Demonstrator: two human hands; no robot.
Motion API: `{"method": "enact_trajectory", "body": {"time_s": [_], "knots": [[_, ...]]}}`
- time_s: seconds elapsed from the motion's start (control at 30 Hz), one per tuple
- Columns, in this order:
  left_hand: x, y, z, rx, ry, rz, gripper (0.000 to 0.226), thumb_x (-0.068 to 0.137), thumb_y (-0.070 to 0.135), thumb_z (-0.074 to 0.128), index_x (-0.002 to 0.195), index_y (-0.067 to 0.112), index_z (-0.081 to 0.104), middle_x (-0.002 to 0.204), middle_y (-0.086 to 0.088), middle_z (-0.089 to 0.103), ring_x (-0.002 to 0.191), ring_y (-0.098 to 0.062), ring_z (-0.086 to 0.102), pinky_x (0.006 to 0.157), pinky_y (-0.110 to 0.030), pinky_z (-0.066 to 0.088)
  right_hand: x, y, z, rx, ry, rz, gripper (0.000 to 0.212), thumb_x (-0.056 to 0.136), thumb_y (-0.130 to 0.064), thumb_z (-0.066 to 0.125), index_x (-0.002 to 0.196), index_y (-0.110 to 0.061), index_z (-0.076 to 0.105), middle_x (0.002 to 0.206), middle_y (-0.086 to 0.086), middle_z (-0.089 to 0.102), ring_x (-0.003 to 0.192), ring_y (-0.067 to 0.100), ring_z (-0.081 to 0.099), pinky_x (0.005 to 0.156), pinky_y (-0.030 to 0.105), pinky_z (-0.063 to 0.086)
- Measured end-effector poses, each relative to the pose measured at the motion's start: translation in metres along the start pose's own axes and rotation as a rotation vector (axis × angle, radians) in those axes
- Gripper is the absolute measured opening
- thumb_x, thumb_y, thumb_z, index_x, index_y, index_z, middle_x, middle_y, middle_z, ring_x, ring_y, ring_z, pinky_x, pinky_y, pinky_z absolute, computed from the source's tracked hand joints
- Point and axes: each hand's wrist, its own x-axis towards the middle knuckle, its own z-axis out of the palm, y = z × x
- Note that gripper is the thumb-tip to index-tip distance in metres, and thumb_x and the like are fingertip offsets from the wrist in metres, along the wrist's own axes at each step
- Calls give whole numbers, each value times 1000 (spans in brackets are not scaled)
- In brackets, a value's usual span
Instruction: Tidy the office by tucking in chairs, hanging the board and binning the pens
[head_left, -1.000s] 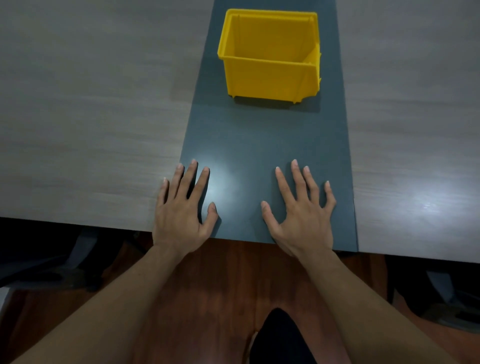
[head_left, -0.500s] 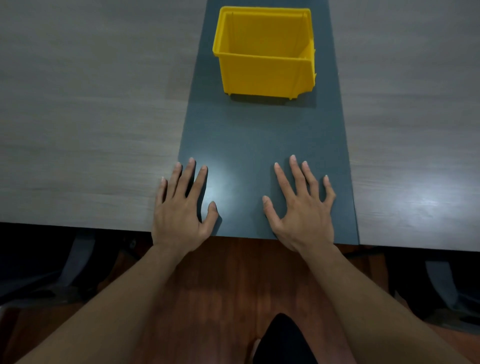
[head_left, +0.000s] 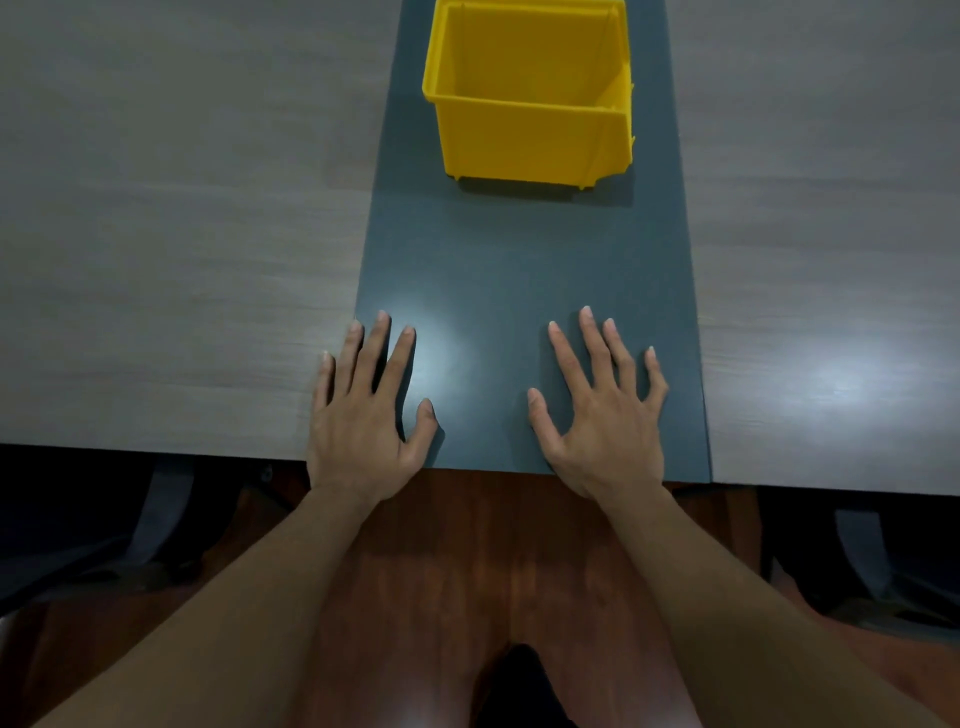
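Note:
A yellow plastic bin (head_left: 530, 135) stands upright on the dark grey centre strip (head_left: 519, 270) of the table, at the top of the view; its inside looks bare as far as I can see. My left hand (head_left: 363, 415) lies flat, fingers spread, on the near table edge where the strip meets the wood-grain top. My right hand (head_left: 605, 415) lies flat on the strip, fingers spread. Both hands hold nothing. No pens or board are in view.
The wood-grain table top (head_left: 171, 249) spreads left and right of the strip. Dark office chairs sit under the table edge, one at the left (head_left: 104, 540) and one at the right (head_left: 872, 556). Reddish wooden floor (head_left: 467, 561) lies below my arms.
The view has shifted slightly so the bin sits higher in the frame and the table edge lower. Both hands stay flat in the same places on the table.

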Motion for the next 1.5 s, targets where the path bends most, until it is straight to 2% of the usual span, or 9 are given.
{"method": "enact_trajectory", "body": {"time_s": [0.23,0.53,1.1,1.5], "knots": [[7,4,-8,0,-87,-34,85,98,49,53,169,29,10,178,3,0,165,-24,-1,130,-57,14,6,-2,-9,-10,-46,23,77,102,-61,41,169,-36,11,179,-4,0,165,19,1,128,62,10],[9,1,-9,6,-118,-36,88,96,51,52,169,28,8,178,1,-1,165,-26,-2,130,-58,13,8,-7,-11,-39,-73,32,79,102,-60,44,169,-35,12,179,-3,1,165,19,3,127,62,11],[8,1,-6,-14,-99,-28,89,95,52,53,169,29,9,178,2,-1,165,-25,-3,130,-57,12,7,-5,-9,-87,-87,16,80,103,-62,38,170,-34,4,179,-3,-5,165,21,0,127,62,11],[4,-3,-2,-6,-96,-16,87,97,56,46,169,30,5,178,3,-5,165,-24,-6,131,-56,11,4,-4,-4,-57,-87,10,79,105,-65,31,169,-35,-4,178,-6,-9,165,19,-5,128,62,10]]}}
